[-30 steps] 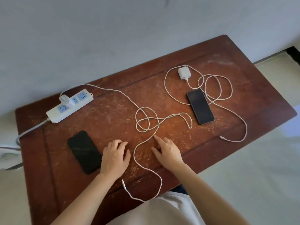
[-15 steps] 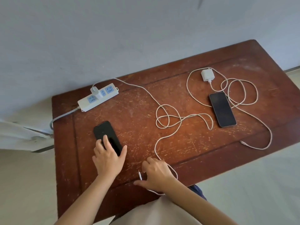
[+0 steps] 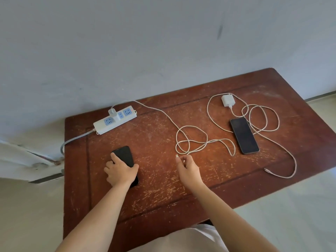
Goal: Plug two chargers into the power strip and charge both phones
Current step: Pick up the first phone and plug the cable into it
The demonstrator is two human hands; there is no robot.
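A white power strip [image 3: 116,119] lies at the table's back left with one white charger [image 3: 112,112] plugged into it. That charger's white cable [image 3: 192,140] runs right and loops mid-table. My right hand [image 3: 189,168] pinches the cable's connector end, tip raised. My left hand [image 3: 121,170] grips the near end of a black phone [image 3: 123,154] lying flat on the left. A second black phone [image 3: 244,135] lies on the right. Behind it sits a second white charger [image 3: 228,100], unplugged, with its cable [image 3: 261,122] coiled around that phone and its free end [image 3: 267,170] near the front edge.
The worn brown wooden table [image 3: 181,188] stands against a grey wall [image 3: 145,42]. The strip's grey cord [image 3: 72,140] drops off the left edge. Pale floor lies on both sides. My white clothing [image 3: 181,240] shows at the bottom.
My left hand slid onto the left phone and closed on it. My right hand picked up the plugged charger's cable end from the front edge and lifted it. The view shifted left.
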